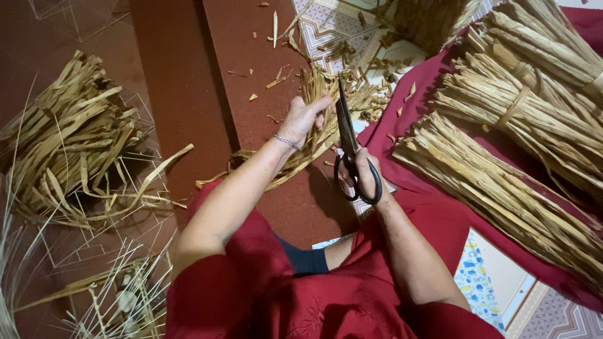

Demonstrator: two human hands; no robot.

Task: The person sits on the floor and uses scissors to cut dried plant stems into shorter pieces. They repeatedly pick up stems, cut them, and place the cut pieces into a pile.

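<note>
Bundle in hand: where the two hands meet above the floor, a bundle of dried straw strips (312, 129) lies slanted, its long axis running from near-left by the knee up to far-right, its cut end at the far tip.
Left hand: the left hand (303, 118) is closed around the far part of that bundle, fingers wrapped over the strips and thumb toward the blades; a thin bracelet (287, 142) sits at the wrist.
Scissors: black scissors (348, 147) stand nearly upright in the view, tips pointing far, blades close together just right of the bundle's far end and touching or almost touching it.
Right hand: the right hand (359, 177) is curled through the scissor loops, gripping the handles; how far the blades are parted is hard to tell.
Key relation: the bundle's end lies just left of the blades, so the left hand is the nearer one to the strips and the scissors cross their long axis at an angle.
Cut scraps: short straw trimmings (361, 94) lie scattered beyond the hands on the dark red floor (188, 94) and patterned tile.
Right side: tied sheaves of straw (515, 138) rest on a red cloth (440, 207), well apart from the hands.
Left side: a loose heap of strips (69, 150) lies far left, near thin pale stalks (119, 295).
</note>
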